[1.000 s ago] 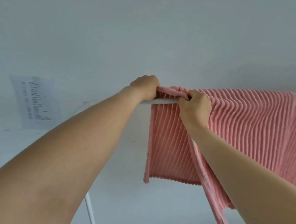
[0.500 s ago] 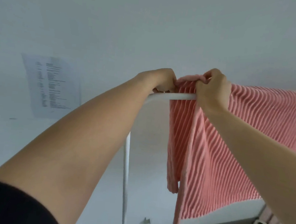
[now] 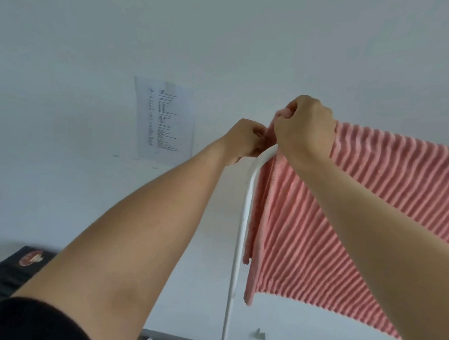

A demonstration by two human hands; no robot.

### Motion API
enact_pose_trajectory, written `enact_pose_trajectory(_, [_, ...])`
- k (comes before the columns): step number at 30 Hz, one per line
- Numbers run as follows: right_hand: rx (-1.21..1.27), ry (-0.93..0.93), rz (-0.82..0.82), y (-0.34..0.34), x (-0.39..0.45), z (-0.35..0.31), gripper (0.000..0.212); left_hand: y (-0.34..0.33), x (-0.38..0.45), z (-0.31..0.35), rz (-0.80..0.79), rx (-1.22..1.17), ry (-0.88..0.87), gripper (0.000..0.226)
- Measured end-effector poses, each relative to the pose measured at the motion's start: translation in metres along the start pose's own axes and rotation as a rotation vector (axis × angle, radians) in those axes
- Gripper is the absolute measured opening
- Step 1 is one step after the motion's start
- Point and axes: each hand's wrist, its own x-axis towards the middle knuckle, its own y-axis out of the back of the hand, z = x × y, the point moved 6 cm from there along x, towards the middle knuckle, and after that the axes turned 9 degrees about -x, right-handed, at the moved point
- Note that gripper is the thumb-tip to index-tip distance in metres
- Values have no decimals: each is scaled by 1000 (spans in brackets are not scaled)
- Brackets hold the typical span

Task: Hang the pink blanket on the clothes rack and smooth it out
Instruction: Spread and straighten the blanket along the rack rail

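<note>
Both hands, left hand (image 3: 244, 141) and right hand (image 3: 304, 127), pinch the pink blanket (image 3: 352, 211) edge at the clothes rack (image 3: 243, 213) corner. Best to draw the bunched edge flat along the bar, evenly.

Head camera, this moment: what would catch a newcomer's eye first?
The pink blanket dominates the right half, draped over the white clothes rack and hanging in ribbed folds. At centre both hands work its end at the rack's bend: the right hand grips a bunch of fabric, the left hand pinches its edge. A printed sheet is on the wall behind.
</note>
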Motion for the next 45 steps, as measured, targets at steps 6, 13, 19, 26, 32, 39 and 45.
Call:
enact_pose_trajectory(6, [117, -63, 22, -2, -13, -9, 17, -5, -25, 8, 92, 17, -68, 31])
enact_pose_trajectory(13, [166, -86, 42, -16, -48, -33, 21, 3, -31, -4, 17, -54, -125, 15])
enact_pose_trajectory(19, [122, -100, 232, -40, -91, -35, 24, 10, -25, -43, -95, 11, -225, 16])
enact_pose_trajectory(26, [-27, -441, 309, -81, -170, 9, 37, -3, -31, -79, -56, 28, -361, 25])
enact_pose_trajectory(32, [-185, -420, 167, -86, -185, 21, 23, -21, -40, -83, -132, 110, -422, 29])
enact_pose_trajectory(39, [-249, -270, 281, -64, -166, -17, 26, -30, -44, -104, -202, 157, -315, 16])
enact_pose_trajectory(45, [-244, -338, 209, -83, -182, -3, 24, -8, -47, -124, -60, 26, -273, 22])
